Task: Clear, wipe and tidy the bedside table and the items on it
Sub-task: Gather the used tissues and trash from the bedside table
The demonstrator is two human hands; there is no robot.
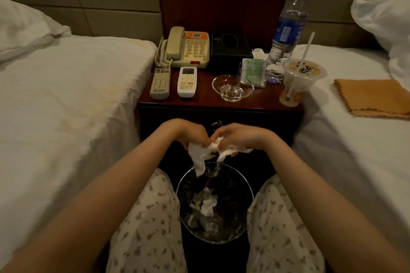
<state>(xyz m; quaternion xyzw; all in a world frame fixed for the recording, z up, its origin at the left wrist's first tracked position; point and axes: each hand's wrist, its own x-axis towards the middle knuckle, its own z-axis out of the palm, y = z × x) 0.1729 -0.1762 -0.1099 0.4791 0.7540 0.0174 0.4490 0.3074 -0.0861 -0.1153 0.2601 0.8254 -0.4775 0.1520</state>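
Both hands are held together in front of the bedside table, directly above the waste bin (244,178) that stands on the floor between the person's knees. The left hand (195,134) and the right hand (239,137) have their fingers curled around crumpled tissues (206,153) and grip them. One loose end hangs down toward the bin opening. Some white paper already lies inside the bin.

So the step in hand looks like the clearing part: rubbish goes into the bin first. The next move, I think, asks only for the fingers to let go, so that the tissues fall straight down – the bin is right below.

On the tabletop (199,101) much is left: a telephone (186,49), two remote controls (160,83), a glass ashtray (231,88), a water bottle (288,26) and a drink cup (297,82) with a straw at the right front corner. Another small tissue wad (258,52) lies behind, beside the black tissue box (229,49). The orange cloth (375,97) on the right bed is probably for the wiping – not yet begun.
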